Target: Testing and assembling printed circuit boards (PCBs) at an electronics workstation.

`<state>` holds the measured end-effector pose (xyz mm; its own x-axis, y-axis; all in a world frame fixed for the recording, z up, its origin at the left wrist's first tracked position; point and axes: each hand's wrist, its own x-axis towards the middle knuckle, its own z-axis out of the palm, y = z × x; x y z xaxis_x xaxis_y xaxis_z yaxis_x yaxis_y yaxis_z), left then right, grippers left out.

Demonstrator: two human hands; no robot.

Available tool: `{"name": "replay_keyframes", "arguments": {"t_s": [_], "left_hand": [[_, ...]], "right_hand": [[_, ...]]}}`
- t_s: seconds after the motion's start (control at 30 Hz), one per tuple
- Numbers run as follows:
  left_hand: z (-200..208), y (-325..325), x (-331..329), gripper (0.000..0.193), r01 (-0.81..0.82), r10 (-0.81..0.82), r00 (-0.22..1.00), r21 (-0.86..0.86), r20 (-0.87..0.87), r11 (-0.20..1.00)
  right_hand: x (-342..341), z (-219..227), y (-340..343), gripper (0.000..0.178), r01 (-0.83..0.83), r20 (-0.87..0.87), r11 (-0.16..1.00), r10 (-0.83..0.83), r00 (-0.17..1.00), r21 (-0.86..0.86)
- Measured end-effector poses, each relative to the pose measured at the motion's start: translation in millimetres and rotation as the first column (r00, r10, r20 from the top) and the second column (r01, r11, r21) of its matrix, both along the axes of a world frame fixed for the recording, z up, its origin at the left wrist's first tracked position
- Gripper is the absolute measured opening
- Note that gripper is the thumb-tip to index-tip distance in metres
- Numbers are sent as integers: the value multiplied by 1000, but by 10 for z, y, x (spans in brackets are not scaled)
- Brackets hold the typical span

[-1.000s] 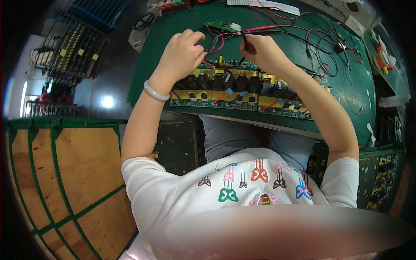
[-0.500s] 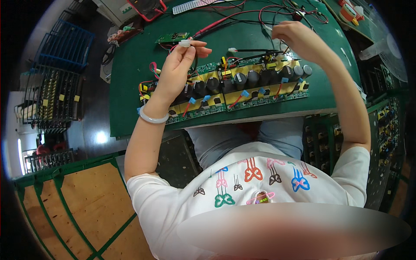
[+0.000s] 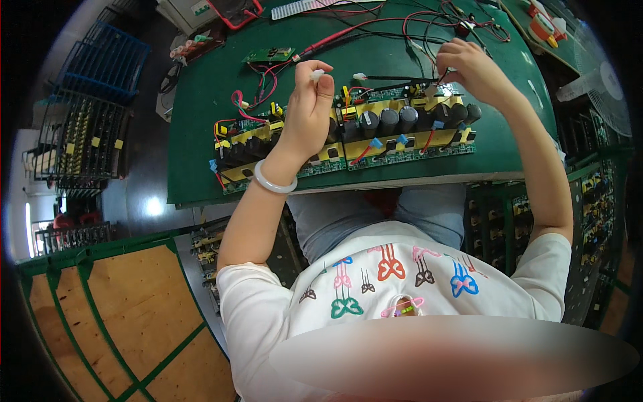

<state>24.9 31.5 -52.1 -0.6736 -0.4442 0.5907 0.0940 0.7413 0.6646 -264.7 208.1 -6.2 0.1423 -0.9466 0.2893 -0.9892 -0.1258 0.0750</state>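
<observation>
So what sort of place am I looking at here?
It looks like an electronics assembly or testing workshop: circuit boards crowded with components lie on a green bench, near a red test lead, with shelving racks to the left.

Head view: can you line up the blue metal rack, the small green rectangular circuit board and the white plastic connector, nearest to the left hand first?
From the left hand:
1. White plastic connector: pinched between its thumb and finger.
2. Small green rectangular circuit board: on the table, ahead and left.
3. Blue metal rack: far left, beyond the table.
</observation>
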Motion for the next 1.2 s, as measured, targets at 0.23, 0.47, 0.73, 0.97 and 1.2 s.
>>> {"name": "replay_keyframes", "arguments": {"t_s": [0.23, 0.47, 0.73, 0.97, 1.2], "left_hand": [[-55, 42, -7, 25, 117, -81, 988, 290, -134, 950], [7, 17, 21, 21, 230, -148, 962, 385, -231, 894], [12, 28, 77, 35, 209, -141, 971, 407, -192, 889], [9, 13, 137, 45, 228, -191, 973, 426, -128, 876], [-11, -20, 175, 48, 233, -201, 972, 488, -117, 841]], "right_hand": [[53, 306, -91, 6, 41, 603, 999, -46, 796, 22], [364, 297, -421, 17, -22, 711, 999, -6, 704, 30], [848, 572, -792, 14, -143, 503, 982, 186, 844, -124], [1126, 617, -875, 16, -224, 598, 964, 265, 756, -143], [1036, 362, -1036, 16, -328, 613, 916, 400, 682, -233]]}}
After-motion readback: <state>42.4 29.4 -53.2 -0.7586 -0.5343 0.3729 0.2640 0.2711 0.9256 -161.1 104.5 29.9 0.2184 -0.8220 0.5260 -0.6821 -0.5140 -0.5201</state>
